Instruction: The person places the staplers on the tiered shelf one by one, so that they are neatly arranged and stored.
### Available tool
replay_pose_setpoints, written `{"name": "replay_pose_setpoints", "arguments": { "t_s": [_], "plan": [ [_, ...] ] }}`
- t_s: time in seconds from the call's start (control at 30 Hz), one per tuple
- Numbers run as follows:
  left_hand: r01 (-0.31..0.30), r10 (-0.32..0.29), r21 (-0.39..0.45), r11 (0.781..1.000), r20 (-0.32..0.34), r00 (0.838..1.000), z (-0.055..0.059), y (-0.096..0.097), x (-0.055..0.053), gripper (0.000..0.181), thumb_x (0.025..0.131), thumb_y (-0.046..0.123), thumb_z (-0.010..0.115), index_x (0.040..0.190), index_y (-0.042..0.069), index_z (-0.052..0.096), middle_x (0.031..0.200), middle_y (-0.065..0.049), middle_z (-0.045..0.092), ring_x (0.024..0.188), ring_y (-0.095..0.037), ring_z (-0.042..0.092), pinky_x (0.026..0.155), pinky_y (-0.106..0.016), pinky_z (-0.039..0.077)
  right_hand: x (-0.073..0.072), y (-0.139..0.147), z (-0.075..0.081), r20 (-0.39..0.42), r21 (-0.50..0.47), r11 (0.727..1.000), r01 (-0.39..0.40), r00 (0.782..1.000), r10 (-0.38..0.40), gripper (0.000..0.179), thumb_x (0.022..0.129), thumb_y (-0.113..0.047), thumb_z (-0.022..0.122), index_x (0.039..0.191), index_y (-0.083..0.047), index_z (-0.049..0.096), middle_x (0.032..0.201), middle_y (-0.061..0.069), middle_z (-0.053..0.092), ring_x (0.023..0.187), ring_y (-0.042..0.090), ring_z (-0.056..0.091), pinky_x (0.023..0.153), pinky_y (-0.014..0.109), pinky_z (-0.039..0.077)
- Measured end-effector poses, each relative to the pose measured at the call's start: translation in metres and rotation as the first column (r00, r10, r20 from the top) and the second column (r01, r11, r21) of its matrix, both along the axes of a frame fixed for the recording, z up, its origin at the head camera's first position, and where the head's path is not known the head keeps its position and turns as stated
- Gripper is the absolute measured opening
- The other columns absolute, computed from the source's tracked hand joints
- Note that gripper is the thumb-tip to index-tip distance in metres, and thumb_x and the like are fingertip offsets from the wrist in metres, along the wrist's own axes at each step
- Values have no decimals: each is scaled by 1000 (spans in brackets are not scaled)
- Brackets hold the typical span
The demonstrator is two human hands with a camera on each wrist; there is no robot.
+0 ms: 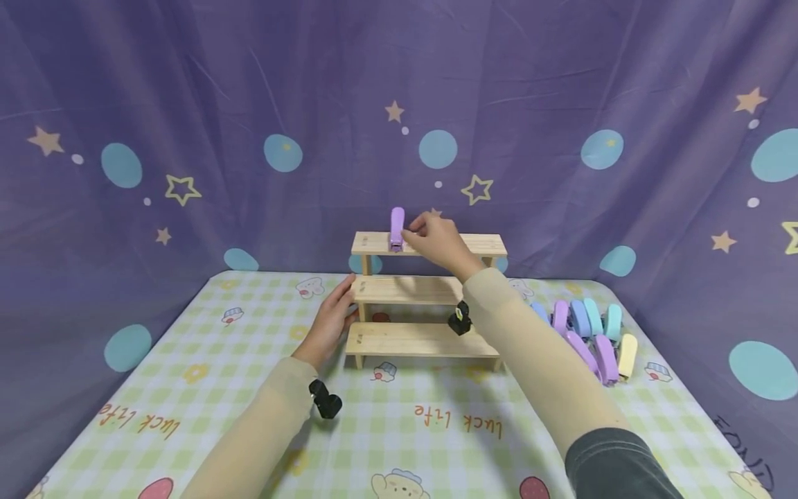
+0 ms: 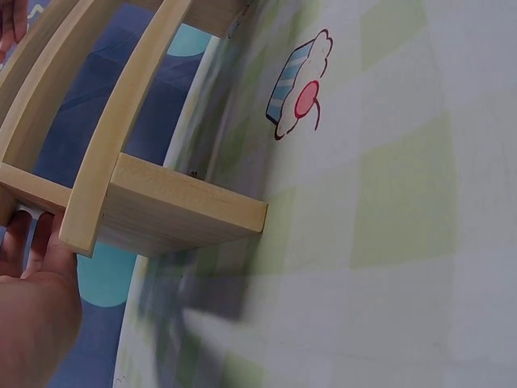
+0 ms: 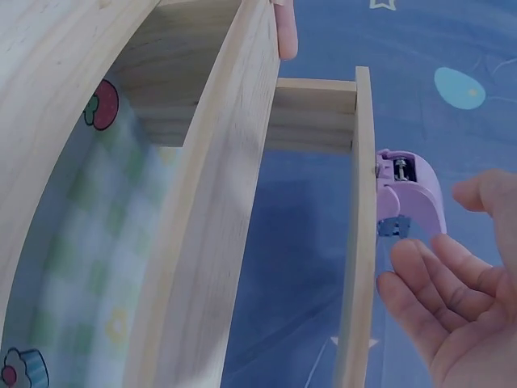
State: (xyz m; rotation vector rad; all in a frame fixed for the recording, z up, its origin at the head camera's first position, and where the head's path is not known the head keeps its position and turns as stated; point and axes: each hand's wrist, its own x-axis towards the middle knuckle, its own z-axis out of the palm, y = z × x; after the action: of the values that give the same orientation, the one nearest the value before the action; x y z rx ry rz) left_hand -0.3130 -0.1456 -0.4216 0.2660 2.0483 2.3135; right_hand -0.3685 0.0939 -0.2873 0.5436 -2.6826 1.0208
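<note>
A three-tier wooden display shelf (image 1: 411, 341) stands on the table. On its top tier a small purple stapler (image 1: 397, 227) is upright, left of the middle. My right hand (image 1: 439, 244) is just right of this stapler; in the right wrist view the thumb stands apart and the relaxed fingers (image 3: 416, 267) are close to the stapler (image 3: 420, 190), with no grip on it. Whether a fingertip touches it I cannot tell. My left hand (image 1: 330, 322) holds the left end of the shelf at the middle tier; in the left wrist view its fingertips go partly out of sight behind the wood.
To the right of the shelf lies a group of several staplers: purple (image 1: 605, 359), blue (image 1: 580, 317), teal (image 1: 614, 321) and yellow (image 1: 627, 355). A checked cloth (image 1: 237, 388) covers the table. Behind it hangs a purple patterned curtain (image 1: 349, 83).
</note>
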Motion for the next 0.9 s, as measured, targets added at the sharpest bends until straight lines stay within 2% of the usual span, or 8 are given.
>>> {"name": "replay_pose_setpoints", "arguments": {
  "t_s": [0.07,0.23,0.37,0.57,0.9],
  "plan": [
    [-3,3,-7,1000,-15,1000,-4,0,-3,51,111,26,40,160,21,28,160,-8,30,139,-28,35,117,-45,31,2,6,0,7,4,1000,-14,1000,14,35,99,-38,62,113,-6,65,103,10,69,96,25,64,83,41,55],
    [-14,13,-23,1000,-29,999,-4,1,-4,50,111,26,39,160,20,30,159,-8,31,139,-28,36,116,-46,33,10,22,0,22,13,1000,-26,999,26,34,98,-38,62,114,-9,66,103,9,68,94,26,63,81,43,54],
    [-20,20,-20,1000,-25,1000,-5,1,-4,50,111,26,39,160,20,30,160,-8,31,139,-28,36,117,-46,32,17,37,-2,39,22,1000,-10,999,9,32,99,-39,62,114,-10,65,100,8,68,91,26,64,79,44,55],
    [-20,20,-27,999,-23,1000,-4,1,-3,50,111,26,39,160,20,30,160,-7,31,138,-27,37,116,-45,33,29,64,-5,21,48,999,17,1000,-18,31,99,-37,62,114,-10,65,100,9,70,89,26,65,78,44,55],
    [-11,9,-49,999,-33,999,-5,0,-3,50,111,26,39,160,23,28,163,-4,26,144,-28,34,115,-44,36,50,112,-20,36,60,998,28,999,-31,30,100,-37,61,116,-11,64,103,7,70,88,23,65,76,43,55]
  ]
}}
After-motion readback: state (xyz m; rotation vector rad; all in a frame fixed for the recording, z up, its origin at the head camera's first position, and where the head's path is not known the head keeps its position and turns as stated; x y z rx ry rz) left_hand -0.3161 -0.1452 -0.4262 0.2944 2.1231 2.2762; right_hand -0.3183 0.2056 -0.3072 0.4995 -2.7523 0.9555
